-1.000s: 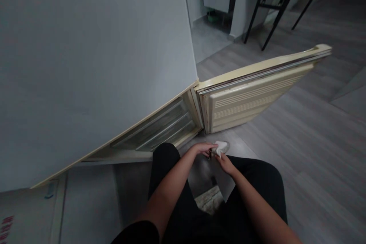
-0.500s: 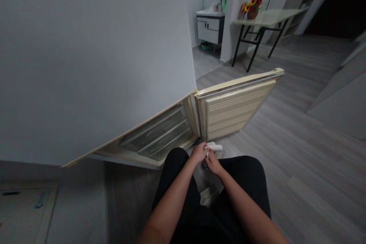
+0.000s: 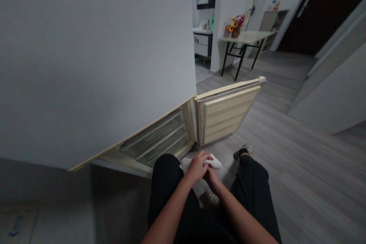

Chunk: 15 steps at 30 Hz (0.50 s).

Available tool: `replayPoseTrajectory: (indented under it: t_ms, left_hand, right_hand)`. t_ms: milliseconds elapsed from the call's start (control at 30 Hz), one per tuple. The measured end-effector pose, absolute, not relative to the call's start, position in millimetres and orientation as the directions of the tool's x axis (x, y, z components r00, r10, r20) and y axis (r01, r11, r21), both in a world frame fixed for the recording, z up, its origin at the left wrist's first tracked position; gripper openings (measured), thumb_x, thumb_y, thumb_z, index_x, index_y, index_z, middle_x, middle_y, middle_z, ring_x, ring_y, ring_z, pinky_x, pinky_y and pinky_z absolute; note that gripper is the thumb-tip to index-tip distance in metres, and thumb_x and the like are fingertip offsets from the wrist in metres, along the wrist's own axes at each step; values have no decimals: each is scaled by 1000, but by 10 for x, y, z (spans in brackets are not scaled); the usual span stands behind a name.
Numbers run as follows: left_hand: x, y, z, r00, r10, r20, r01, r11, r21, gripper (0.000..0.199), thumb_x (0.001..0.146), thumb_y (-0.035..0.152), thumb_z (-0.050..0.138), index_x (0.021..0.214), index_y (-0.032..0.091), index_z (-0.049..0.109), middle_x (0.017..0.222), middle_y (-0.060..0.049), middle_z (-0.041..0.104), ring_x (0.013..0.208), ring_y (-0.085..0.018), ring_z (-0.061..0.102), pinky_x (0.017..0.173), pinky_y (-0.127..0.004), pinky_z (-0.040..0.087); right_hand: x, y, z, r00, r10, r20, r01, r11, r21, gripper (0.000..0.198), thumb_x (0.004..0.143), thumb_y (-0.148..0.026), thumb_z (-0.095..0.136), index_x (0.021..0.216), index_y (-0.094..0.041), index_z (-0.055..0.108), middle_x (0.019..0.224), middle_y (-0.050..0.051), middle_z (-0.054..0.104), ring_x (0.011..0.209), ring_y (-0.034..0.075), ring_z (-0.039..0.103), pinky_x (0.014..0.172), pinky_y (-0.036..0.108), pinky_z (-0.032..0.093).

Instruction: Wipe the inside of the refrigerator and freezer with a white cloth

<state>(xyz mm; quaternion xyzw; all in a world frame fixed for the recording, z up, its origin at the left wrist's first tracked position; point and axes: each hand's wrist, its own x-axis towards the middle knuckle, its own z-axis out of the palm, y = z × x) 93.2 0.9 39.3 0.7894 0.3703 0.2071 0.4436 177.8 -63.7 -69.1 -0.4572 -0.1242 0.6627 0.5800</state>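
Note:
A white roll of what looks like tissue paper [image 3: 215,162] is held low between my knees. My left hand [image 3: 198,167] is closed round its left part, fingers over the top. Just below and to the right, my right hand [image 3: 212,179] is closed against the roll's underside, its fingertips partly hidden. A paler white piece [image 3: 185,164] shows left of my left hand; whether it joins the roll I cannot tell. Ahead is a cream fridge or freezer door [image 3: 231,116], swung wide. Inside the compartment are clear ribbed drawer fronts [image 3: 160,137].
The white side wall [image 3: 100,65] of a tall panel fills the left. Behind the door stands a table [image 3: 251,37] with a flower basket [image 3: 235,26]. A washbasin cabinet [image 3: 202,44] is further back. My right shoe [image 3: 247,149] rests on the grey wood floor [image 3: 309,167].
My right leg has moved outward, and its shoe now shows. Both hands are slightly lower, still on the white roll, which now tilts down to the right. The view has turned rightward.

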Motion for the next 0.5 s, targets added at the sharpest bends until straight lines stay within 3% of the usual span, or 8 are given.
replayPoseTrajectory:
  t_ms: [133, 267, 400, 500]
  left_hand:
    - [962, -144, 335, 711, 703, -31, 315, -278, 907, 40, 71, -3, 57, 97, 23, 71, 104, -2, 65, 107, -19, 62, 100, -31, 46]
    - [1035, -201, 198, 673, 733, -104, 312, -153, 938, 38, 67, 9, 78, 101, 21, 68, 107, -3, 64, 100, -19, 63, 92, -30, 49]
    - [1092, -174, -43, 535, 804, -258, 396, 31, 918, 26, 85, 30, 68, 107, 18, 59, 84, 1, 58, 66, -14, 57, 65, -27, 48]
    - [1089, -147, -133, 545, 780, -309, 413, 71, 908, 23, 85, 34, 68, 100, 19, 59, 69, 5, 52, 58, -13, 51, 58, -25, 42]
  right_hand:
    - [1903, -741, -773, 274, 843, -464, -602, -226, -766, 38, 63, -44, 64, 93, -22, 60, 91, 6, 67, 97, 26, 64, 91, 42, 54]
    - [2099, -706, -656, 337, 881, -333, -467, -150, -871, 37, 61, -42, 68, 93, -24, 64, 90, 6, 69, 102, 29, 63, 106, 44, 45]
    - [2168, -632, -577, 368, 863, -346, -382, -198, -903, 41, 63, -50, 71, 93, -23, 66, 88, 9, 70, 103, 31, 64, 104, 45, 46]
    - [2153, -627, -613, 407, 848, -339, -352, -197, -915, 46, 62, -55, 74, 93, -22, 67, 85, 9, 68, 94, 30, 64, 96, 43, 50]
